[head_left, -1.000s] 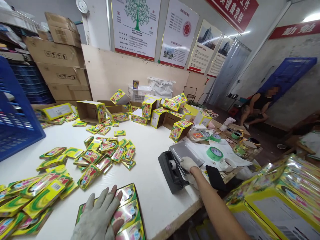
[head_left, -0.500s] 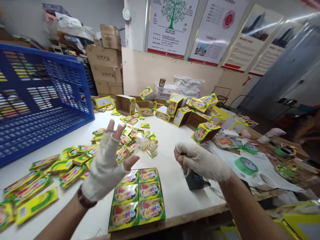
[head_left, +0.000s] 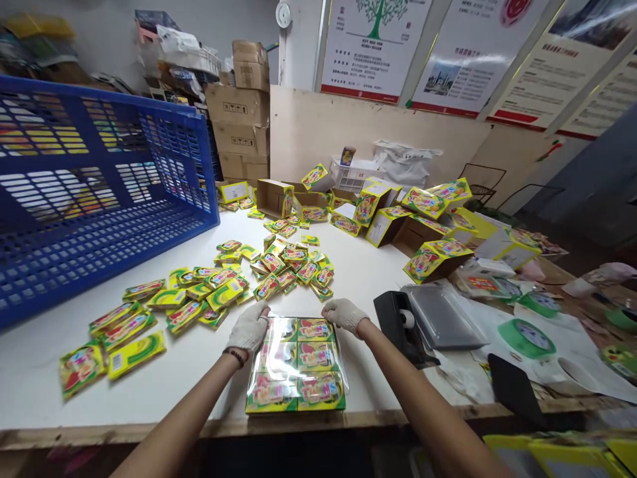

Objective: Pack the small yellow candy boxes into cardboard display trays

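Observation:
A block of small yellow-green boxes [head_left: 314, 356] with "TWMS"-like lettering lies in rows at the table's front edge. Over its top rests a clear, shiny plastic cover [head_left: 334, 378], its near edge sticking out slightly at the right. My left hand [head_left: 250, 326], in a white fingerless glove, pinches the cover at the far left corner. At the far right corner, my right hand [head_left: 346, 315], gloved the same way, has its fingers closed on the cover. The fingertips are partly hidden. A black tape dispenser [head_left: 398, 325] stands to the right of my right hand.
Loose small packs [head_left: 283, 265] lie scattered beyond and to the left. A blue crate [head_left: 212, 172] fills the back left. Opened yellow cartons [head_left: 388, 226] line the back. Clear plastic covers [head_left: 442, 315] and green tape rolls [head_left: 526, 337] lie at the right.
My left hand, earlier raised and open, has come down to the block's far left corner. My right hand has moved left from beside the dispenser. A clear cover now lies over the block.

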The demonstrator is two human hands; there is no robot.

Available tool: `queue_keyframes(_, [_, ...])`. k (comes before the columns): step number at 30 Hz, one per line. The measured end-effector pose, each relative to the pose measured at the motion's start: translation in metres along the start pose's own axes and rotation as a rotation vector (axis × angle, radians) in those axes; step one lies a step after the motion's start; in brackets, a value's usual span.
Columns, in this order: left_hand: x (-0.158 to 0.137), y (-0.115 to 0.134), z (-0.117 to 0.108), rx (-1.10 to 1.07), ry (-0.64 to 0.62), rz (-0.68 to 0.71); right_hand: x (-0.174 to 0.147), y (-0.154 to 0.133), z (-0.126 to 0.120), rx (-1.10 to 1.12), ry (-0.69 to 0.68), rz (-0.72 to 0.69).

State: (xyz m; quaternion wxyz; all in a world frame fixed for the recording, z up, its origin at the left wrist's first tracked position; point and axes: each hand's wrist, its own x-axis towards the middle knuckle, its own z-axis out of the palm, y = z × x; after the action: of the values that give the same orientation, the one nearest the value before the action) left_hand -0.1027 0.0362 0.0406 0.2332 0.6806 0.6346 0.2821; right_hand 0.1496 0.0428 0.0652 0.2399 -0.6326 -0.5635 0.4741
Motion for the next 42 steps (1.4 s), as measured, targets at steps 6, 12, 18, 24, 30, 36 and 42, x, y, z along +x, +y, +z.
queue_keyframes(6, [-0.016,-0.014,0.000,0.092,-0.043,0.017,-0.023,0.034,0.012,0.092,0.026,0.053])
queue_keyframes(12, [-0.018,0.033,0.015,0.229,-0.187,0.334,-0.018,0.038,0.017,0.070,0.030,0.052])
queue_keyframes(18, [-0.029,0.080,0.056,0.374,-0.310,0.672,-0.042,0.041,0.018,-0.014,0.126,0.016])
queue_keyframes(24, [-0.034,0.078,0.057,0.478,-0.334,0.746,-0.121,0.063,0.032,0.124,-0.036,0.102])
queue_keyframes(30, [-0.035,0.083,0.054,0.505,-0.349,0.748,-0.147,0.067,0.045,0.298,-0.044,0.194])
queue_keyframes(36, [-0.031,0.080,0.058,0.528,-0.302,0.783,-0.147,0.090,-0.056,0.038,0.471,0.162])
queue_keyframes(42, [-0.030,0.078,0.059,0.548,-0.301,0.800,-0.124,0.131,-0.125,-0.015,0.729,0.147])
